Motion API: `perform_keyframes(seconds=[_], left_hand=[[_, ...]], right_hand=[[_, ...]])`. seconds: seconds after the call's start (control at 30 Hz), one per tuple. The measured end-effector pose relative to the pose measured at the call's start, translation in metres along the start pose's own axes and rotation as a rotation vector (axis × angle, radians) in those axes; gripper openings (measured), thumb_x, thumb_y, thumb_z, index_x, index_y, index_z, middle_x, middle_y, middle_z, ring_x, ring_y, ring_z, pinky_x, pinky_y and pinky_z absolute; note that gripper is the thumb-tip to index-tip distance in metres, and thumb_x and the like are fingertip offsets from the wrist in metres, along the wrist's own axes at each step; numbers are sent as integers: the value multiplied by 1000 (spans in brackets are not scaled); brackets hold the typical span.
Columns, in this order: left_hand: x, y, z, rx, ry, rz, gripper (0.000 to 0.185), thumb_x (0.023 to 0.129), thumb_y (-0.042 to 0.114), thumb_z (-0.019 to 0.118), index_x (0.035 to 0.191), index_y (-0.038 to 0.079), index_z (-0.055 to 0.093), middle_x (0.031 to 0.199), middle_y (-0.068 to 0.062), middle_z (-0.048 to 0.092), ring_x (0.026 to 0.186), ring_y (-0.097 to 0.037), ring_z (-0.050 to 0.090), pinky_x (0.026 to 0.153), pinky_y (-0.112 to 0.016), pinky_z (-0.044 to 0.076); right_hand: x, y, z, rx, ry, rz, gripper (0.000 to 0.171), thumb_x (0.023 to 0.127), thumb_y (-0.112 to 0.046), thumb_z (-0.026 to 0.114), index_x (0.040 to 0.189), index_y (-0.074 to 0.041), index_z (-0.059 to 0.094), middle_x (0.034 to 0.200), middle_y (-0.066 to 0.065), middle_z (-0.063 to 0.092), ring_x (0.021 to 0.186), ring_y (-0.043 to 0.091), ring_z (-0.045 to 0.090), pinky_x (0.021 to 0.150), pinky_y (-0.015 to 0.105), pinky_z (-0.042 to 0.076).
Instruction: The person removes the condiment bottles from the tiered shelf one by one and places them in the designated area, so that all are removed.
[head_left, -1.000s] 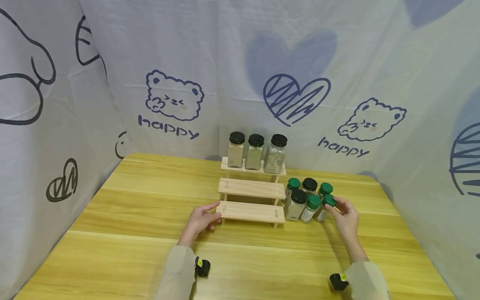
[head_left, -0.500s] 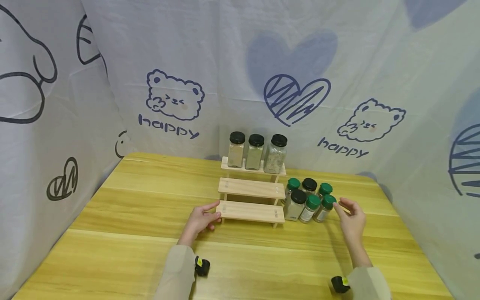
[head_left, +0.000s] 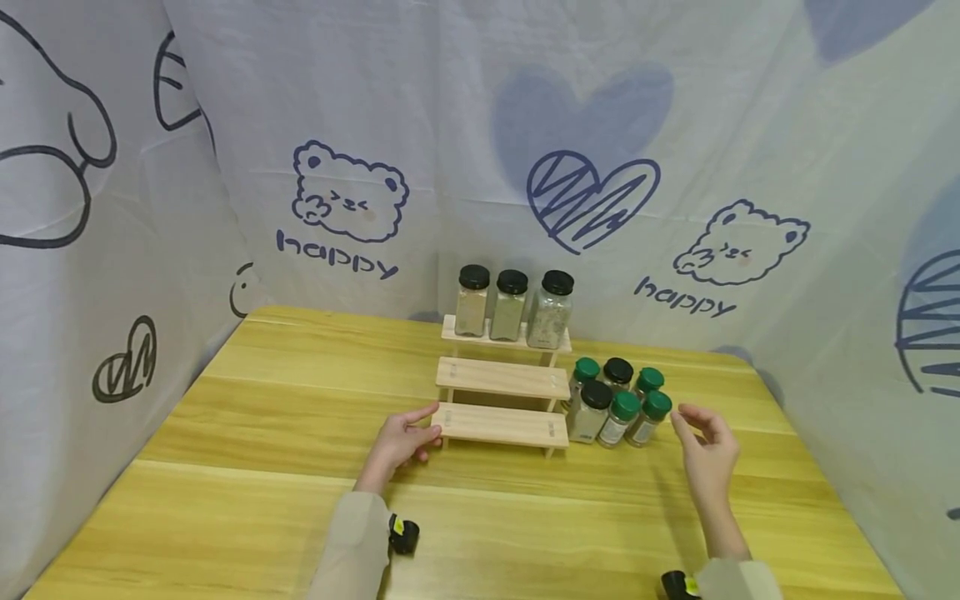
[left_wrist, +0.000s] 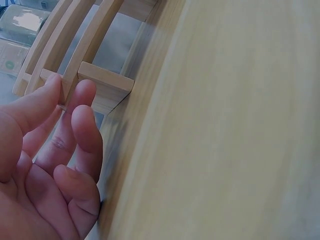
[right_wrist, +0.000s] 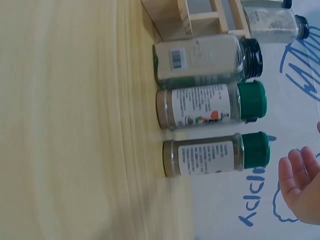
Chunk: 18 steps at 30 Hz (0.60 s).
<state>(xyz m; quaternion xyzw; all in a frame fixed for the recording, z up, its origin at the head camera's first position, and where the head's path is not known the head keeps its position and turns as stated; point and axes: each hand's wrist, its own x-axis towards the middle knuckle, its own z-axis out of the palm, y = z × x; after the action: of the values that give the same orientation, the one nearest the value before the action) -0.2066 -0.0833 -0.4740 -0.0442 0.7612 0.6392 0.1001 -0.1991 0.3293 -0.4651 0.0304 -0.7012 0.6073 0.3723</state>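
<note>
A three-tier wooden shelf rack (head_left: pixel 498 425) stands on the table. My left hand (head_left: pixel 399 442) pinches the left end of its lowest step between thumb and fingers; the left wrist view shows the thumb (left_wrist: pixel 42 102) against the wood. Right of the rack, several spice jars stand upright in a tight group, such as a black-lidded jar (head_left: pixel 588 417) and a green-capped jar (head_left: pixel 648 423) at the front. My right hand (head_left: pixel 708 450) hovers just right of that green-capped jar, apart from it, holding nothing. In the right wrist view only part of the hand (right_wrist: pixel 302 192) shows.
Three black-lidded jars, among them one with pale green contents (head_left: pixel 508 312), stand on the top step. The two lower steps are bare. A printed white cloth (head_left: pixel 450 125) hangs behind the wood-grain table (head_left: pixel 300 500).
My right hand has let go of the front green-capped jar and drawn back to the right and slightly toward me. The left hand stays on the rack.
</note>
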Motion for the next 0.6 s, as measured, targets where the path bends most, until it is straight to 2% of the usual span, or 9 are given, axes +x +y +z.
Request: perform_keyframes(seconds=[0.1,0.23,0.33,0.37,0.53,0.6], left_hand=[[0,0,0,-4,-2,3,44,86,15,61,128,15,51,80,-10,68,41,-11,50,34,-21,22],[0,0,0,-6,-3,9,44,85,15,61,128,15,50,80,-10,67,41,-10,50,34,-21,22],[0,-1,0,-7,-3,9,44,85,15,61,128,15,50,80,-10,67,41,-11,50,34,-21,22],[0,-1,0,-8,-2,8,44,85,15,61,128,15,51,79,-10,67,41,-11,50,34,-21,22],[0,0,0,-10,-1,5,44,85,15,61,128,15,51,79,-10,67,41,-11,50,34,-21,22],[0,0,0,-10,-1,3,44,85,15,61,128,15,51,80,-11,67,41,-11,50,34,-21,22]], right_hand=[[-8,-28,10,21,7,-6,14,79,0,66,89,8,62,85,7,63,76,8,58,61,13,45],[-12,-13,12,194,-28,-46,13,77,2,67,89,6,63,85,7,64,75,10,59,61,14,47],[-11,13,8,281,-69,-59,15,76,4,67,91,6,63,88,11,65,75,11,60,60,16,48],[-12,11,9,233,-62,-59,16,76,7,66,91,8,63,88,11,65,75,10,60,58,15,48],[-12,56,4,118,-102,-49,19,77,5,66,95,7,62,89,17,63,70,15,61,55,20,49],[-14,60,6,73,-117,-32,18,78,1,67,95,4,63,89,18,63,69,18,61,54,22,49]])
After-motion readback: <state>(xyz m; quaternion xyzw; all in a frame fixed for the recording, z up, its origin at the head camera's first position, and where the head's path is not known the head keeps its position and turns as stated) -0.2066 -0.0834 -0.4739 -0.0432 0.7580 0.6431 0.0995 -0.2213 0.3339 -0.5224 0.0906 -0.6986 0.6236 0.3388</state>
